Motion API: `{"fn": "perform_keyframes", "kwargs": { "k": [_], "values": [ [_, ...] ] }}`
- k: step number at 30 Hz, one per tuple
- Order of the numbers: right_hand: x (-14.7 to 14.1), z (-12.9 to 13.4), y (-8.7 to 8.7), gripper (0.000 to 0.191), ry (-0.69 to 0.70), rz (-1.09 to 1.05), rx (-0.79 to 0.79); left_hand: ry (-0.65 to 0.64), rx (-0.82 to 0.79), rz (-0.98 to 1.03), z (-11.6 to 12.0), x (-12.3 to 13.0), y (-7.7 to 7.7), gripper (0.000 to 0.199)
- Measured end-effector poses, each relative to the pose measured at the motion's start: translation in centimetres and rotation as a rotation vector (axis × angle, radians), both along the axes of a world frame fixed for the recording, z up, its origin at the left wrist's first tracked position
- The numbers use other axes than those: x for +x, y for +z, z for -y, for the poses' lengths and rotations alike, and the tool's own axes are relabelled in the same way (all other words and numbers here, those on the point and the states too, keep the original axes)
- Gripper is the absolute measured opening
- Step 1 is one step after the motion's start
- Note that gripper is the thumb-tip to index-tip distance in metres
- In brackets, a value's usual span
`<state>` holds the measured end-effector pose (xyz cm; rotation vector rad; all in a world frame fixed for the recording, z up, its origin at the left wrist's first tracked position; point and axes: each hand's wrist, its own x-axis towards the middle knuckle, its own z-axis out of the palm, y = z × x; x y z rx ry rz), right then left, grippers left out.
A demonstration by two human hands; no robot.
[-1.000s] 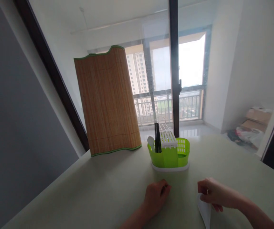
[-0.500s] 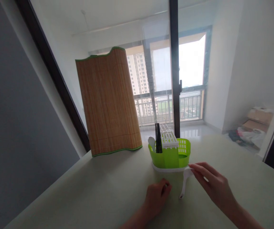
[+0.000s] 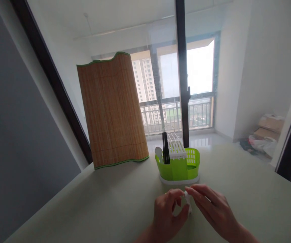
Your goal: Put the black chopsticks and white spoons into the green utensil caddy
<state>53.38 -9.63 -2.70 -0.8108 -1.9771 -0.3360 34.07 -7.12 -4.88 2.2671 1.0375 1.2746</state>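
Observation:
A small white spoon [image 3: 188, 202] is held low over the table, just in front of the green holder. My right hand [image 3: 212, 207] pinches its upper end between closed fingers. On the other side, my left hand [image 3: 169, 211] has its index finger and thumb curled against the same spoon, and the fingers partly hide it. Behind both hands stands a lime-green utensil holder [image 3: 177, 173] on a white base. Black chopsticks [image 3: 165, 148] and another white spoon [image 3: 158, 152] stand upright in its left compartment.
A white slatted rack [image 3: 178, 149] sits on the holder's middle. To the left, a bamboo mat [image 3: 113, 111] with green edging stands upright on the pale table [image 3: 105, 202]. Beyond the table are a dark-framed glass door [image 3: 182, 74] and boxes [image 3: 270, 126] with bags.
My right hand has brought the spoon left and nearer to me. The left hand has risen slightly, opened from its curl, and met the spoon with index finger and thumb.

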Motion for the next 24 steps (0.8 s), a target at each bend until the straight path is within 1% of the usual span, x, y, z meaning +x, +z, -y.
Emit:
{"fn": "perform_keyframes", "kwargs": {
  "k": [2, 6, 9, 11, 12, 14, 17, 18, 20, 22, 24],
  "values": [
    [-0.3, 0.2, 0.0, 0.034, 0.009, -0.009, 0.003, 0.034, 0.019, -0.030, 0.3, 0.4, 0.9, 0.009],
    [-0.6, 0.3, 0.0, 0.038, -0.002, -0.033, 0.005, 0.077, 0.064, -0.125, 0.4, 0.7, 1.9, 0.009],
    [-0.4, 0.1, -0.4, 0.040, 0.004, -0.020, -0.023, 0.069, 0.168, -0.229, 0.1, 0.4, 2.6, 0.012],
    [0.0, -0.2, -0.9, 0.041, -0.004, 0.012, -0.048, 0.099, 0.245, -0.251, -0.3, -0.4, 3.5, 0.013],
    [0.2, -0.4, -1.2, 0.041, -0.020, 0.025, -0.054, 0.141, 0.275, -0.237, -0.6, -0.9, 4.3, 0.013],
    [0.8, -0.7, -1.7, 0.040, -0.062, 0.040, -0.054, 0.272, 0.311, -0.182, -1.5, -2.1, 6.3, 0.015],
    [1.3, -1.1, -2.3, 0.037, -0.105, 0.050, -0.053, 0.521, 0.359, -0.080, -3.4, -4.1, 10.1, 0.024],
    [1.4, -1.2, -2.5, 0.036, -0.111, 0.054, -0.058, 0.586, 0.384, -0.052, -4.2, -4.7, 11.4, 0.027],
    [1.5, -1.3, -2.7, 0.035, -0.112, 0.068, -0.071, 0.655, 0.428, -0.021, -6.0, -5.4, 13.3, 0.029],
    [1.5, -1.4, -2.9, 0.032, -0.106, 0.088, -0.079, 0.675, 0.437, -0.035, -7.9, -5.5, 14.2, 0.030],
    [1.5, -1.5, -3.0, 0.030, -0.098, 0.111, -0.083, 0.680, 0.403, -0.103, -9.7, -5.3, 14.1, 0.033]
  ]
}}
